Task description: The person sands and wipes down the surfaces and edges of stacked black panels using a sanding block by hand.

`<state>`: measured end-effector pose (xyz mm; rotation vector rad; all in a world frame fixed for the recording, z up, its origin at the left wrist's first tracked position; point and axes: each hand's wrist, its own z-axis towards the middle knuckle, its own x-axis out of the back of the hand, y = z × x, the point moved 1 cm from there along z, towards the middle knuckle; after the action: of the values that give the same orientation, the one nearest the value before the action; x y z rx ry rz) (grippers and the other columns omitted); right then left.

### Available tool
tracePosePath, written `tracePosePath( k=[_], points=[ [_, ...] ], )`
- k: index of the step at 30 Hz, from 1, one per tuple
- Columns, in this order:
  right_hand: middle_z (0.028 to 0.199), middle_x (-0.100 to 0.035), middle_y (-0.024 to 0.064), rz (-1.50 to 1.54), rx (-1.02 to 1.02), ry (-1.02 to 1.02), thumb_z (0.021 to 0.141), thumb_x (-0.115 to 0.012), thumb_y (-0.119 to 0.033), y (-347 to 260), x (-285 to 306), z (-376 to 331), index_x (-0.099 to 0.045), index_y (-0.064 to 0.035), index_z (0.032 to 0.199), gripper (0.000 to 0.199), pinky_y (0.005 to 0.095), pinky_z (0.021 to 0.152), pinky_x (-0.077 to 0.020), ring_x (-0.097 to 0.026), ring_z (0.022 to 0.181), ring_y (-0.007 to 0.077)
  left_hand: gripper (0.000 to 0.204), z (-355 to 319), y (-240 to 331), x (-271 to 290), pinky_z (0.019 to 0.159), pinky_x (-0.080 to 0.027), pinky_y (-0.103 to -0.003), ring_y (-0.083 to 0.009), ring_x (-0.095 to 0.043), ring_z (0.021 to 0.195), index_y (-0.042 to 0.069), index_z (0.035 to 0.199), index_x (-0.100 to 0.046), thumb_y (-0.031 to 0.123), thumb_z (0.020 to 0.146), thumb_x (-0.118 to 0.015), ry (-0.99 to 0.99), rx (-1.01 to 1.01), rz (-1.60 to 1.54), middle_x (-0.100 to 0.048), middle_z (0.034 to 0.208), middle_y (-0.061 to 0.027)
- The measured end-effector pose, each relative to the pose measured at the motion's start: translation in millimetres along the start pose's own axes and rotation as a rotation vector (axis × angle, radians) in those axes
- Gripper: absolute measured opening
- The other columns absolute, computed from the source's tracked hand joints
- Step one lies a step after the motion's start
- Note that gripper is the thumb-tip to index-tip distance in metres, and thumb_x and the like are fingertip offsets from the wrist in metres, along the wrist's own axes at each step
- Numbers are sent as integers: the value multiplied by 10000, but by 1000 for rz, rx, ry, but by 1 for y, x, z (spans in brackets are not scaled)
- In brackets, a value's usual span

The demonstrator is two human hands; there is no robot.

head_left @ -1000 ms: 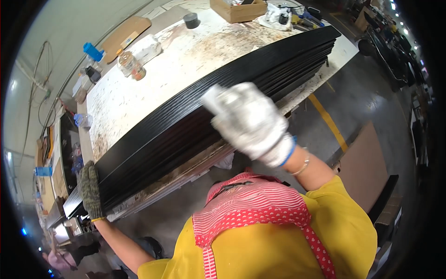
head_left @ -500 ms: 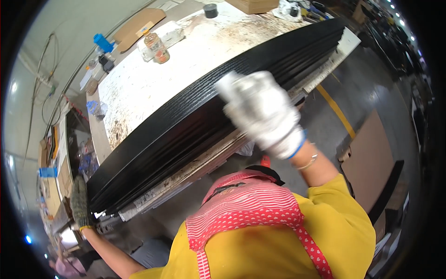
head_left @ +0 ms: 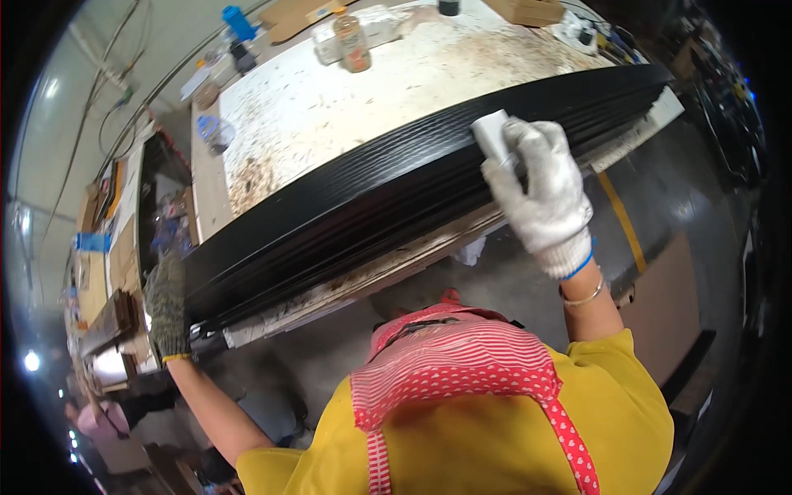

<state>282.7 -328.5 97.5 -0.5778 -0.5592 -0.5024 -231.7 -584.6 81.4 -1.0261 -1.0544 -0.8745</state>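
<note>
A stack of long black strips [head_left: 355, 198] with a ribbed front lies along the near edge of a stained white worktable [head_left: 297, 124]. My right hand [head_left: 544, 186], in a white knit glove, is closed around a small white block [head_left: 492, 134]. The block touches or hovers just over the top strip, right of its middle; I cannot tell which. At the stack's left end, my left hand [head_left: 168, 309] in a grey-green glove rests against the strip ends, its fingers stretched out. Its palm side is hidden.
On the table stand an orange-capped bottle [head_left: 352, 41], a white wrapped bundle [head_left: 381, 25], a dark round container [head_left: 449, 7] and a cardboard box [head_left: 525, 10]. Left is a cluttered shelf [head_left: 107, 280]. A brown panel [head_left: 660, 289] stands at right. Another person [head_left: 103, 419] is far left.
My right hand has moved to the right along the strips with the white block. The view has shifted, and my left hand stays at the stack's left end.
</note>
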Motion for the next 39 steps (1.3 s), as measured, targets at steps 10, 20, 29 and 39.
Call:
tracePosePath(
  k=[10,20,29,39],
  points=[
    [1098,-618,139,139,233,-65,841,-721,-49,-63,-30,11,-615,-45,1259,431,395,760,-564,-641,856,280,392,-9,4,38,1103,-403,-373,-291,-555,1278,56,1360,-594,274,1045,-510,142,289,-636,-618,1360,-148],
    [977,-592,176,222,292,-178,783,-742,-110,-195,-96,-9,-588,-18,1175,431,411,667,-553,-636,786,335,547,-56,-146,-34,1184,-344,-323,-216,-462,1400,-30,1468,-452,-37,921,-445,-219,-95,40,-503,1507,-113],
    [994,-606,165,443,378,58,778,-700,-58,-272,-134,-2,-587,-55,1155,393,410,719,-557,-639,860,305,355,-18,-114,6,1054,-436,-341,-233,-609,1176,42,1304,-639,235,1029,-526,-169,5,-905,-662,1270,-132],
    [951,-576,162,236,210,-301,769,-723,-92,-322,-149,-15,-598,-64,1166,418,438,658,-563,-652,788,347,384,1,-114,19,1041,-454,-309,-209,-603,1204,31,1334,-616,227,1006,-575,-277,-240,-978,-643,1323,-109]
  ],
)
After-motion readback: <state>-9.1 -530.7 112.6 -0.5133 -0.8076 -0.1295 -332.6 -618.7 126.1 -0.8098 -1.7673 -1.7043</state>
